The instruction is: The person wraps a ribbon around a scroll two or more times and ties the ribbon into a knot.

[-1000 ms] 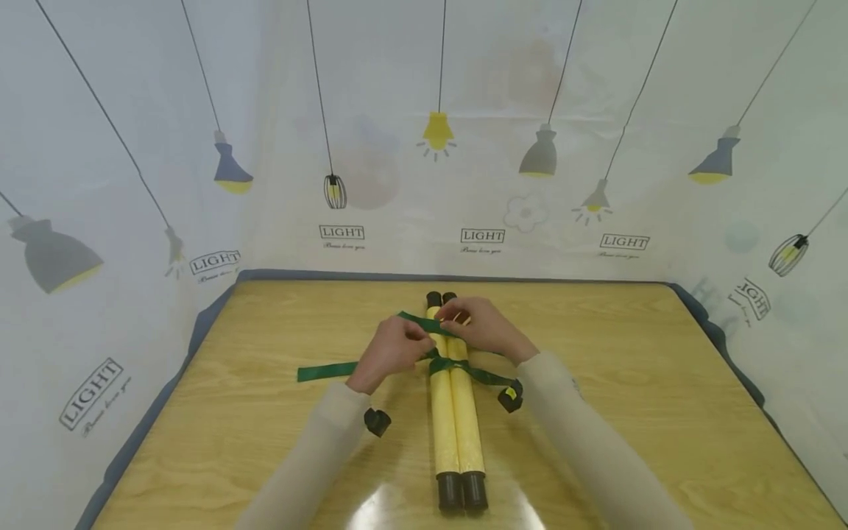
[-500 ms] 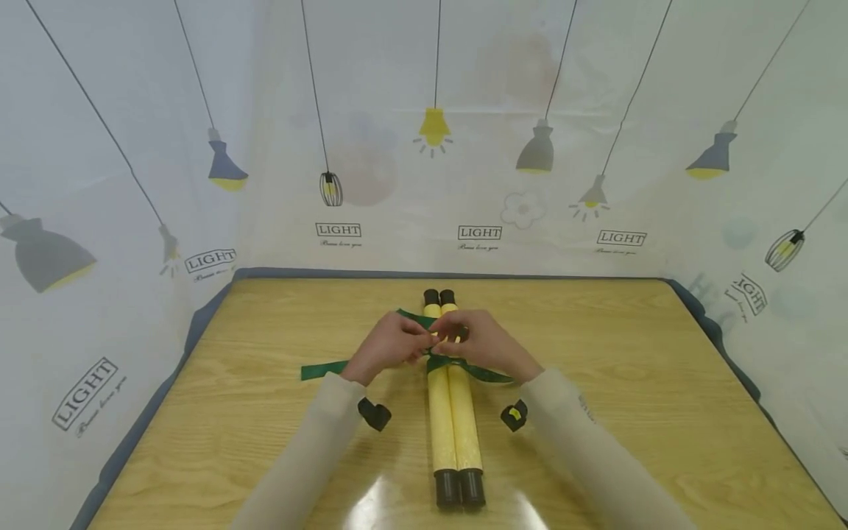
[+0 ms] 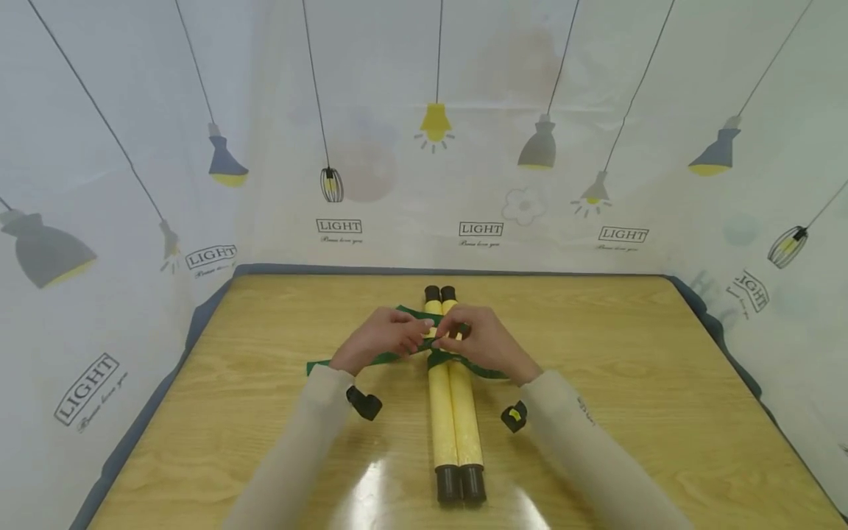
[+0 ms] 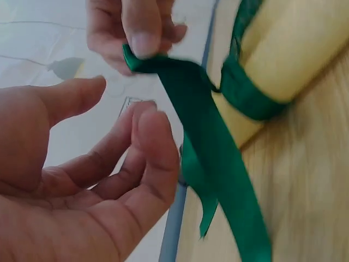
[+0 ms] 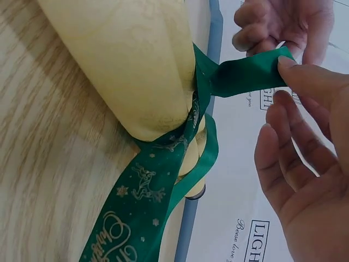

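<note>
- Near the centre, pinching green ribbon [image 5: 248,73] with the grip of the right hand [image 3: 489,340].
- Toward nine o'clock, holding apart the grip of the left hand [image 3: 376,339].
- Just beneath, with ribbon wrapped round two yellow rods [image 3: 444,416].
- Lying paired on the tabletop [image 3: 616,346], twelve to six o'clock.

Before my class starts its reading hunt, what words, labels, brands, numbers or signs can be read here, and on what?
"LIGHT": boxed, repeated across the white, lamp-printed wall covering.
"Beese love you": small cursive beneath it, first word uncertain.
Gold script on the green satin ribbon: cut off, perhaps "Chri".
Dark marks on the right cream fabric sleeve: too small to read.
Faint blue marks on the wall covering's right: too blurred.
No readable numbers.
</note>
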The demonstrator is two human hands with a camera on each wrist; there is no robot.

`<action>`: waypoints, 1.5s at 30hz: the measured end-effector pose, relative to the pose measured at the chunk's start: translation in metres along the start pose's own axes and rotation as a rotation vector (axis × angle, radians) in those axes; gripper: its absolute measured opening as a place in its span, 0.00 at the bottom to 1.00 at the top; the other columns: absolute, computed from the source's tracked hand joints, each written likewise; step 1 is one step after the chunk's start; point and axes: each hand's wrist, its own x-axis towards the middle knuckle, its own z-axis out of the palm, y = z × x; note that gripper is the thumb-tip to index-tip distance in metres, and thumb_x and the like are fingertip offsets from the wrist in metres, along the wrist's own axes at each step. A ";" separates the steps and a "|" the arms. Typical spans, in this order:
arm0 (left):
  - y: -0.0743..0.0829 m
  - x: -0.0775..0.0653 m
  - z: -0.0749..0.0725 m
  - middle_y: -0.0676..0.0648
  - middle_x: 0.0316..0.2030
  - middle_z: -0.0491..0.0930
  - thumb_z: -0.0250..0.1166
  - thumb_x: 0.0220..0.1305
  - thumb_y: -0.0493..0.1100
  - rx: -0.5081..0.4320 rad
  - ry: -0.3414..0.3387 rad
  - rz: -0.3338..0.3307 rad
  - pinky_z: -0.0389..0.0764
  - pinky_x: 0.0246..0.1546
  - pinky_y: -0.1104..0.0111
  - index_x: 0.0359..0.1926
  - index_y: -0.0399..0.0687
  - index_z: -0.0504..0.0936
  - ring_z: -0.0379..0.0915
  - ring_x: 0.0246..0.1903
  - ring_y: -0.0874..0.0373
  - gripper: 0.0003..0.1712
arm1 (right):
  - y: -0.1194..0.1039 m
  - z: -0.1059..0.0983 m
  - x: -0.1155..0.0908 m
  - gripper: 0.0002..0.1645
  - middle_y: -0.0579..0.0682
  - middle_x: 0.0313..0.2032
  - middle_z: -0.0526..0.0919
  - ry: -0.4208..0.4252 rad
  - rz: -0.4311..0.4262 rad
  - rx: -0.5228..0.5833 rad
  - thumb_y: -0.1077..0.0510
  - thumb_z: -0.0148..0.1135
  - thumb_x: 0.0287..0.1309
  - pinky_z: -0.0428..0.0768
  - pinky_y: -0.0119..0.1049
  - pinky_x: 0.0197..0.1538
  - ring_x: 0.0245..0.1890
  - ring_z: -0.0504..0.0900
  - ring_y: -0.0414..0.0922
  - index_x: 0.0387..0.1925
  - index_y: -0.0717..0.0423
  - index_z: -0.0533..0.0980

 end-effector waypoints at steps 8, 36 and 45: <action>-0.003 0.019 -0.018 0.43 0.44 0.82 0.61 0.69 0.52 0.202 0.180 0.049 0.81 0.39 0.55 0.49 0.46 0.85 0.77 0.42 0.45 0.17 | -0.001 -0.002 -0.001 0.04 0.37 0.29 0.82 -0.030 0.065 0.015 0.54 0.70 0.58 0.77 0.33 0.29 0.29 0.79 0.40 0.31 0.44 0.81; -0.013 0.065 -0.017 0.52 0.29 0.83 0.68 0.62 0.38 0.802 -0.033 0.137 0.79 0.34 0.68 0.33 0.46 0.88 0.77 0.30 0.59 0.03 | -0.003 -0.005 -0.002 0.04 0.41 0.32 0.81 -0.037 0.063 0.000 0.57 0.68 0.60 0.77 0.34 0.30 0.31 0.79 0.43 0.31 0.50 0.80; -0.002 0.051 -0.031 0.53 0.35 0.84 0.65 0.65 0.42 0.794 -0.028 0.174 0.80 0.38 0.66 0.36 0.48 0.89 0.78 0.33 0.60 0.07 | -0.001 -0.010 -0.003 0.05 0.41 0.30 0.81 -0.012 0.117 0.013 0.57 0.68 0.60 0.80 0.33 0.31 0.31 0.79 0.40 0.31 0.48 0.79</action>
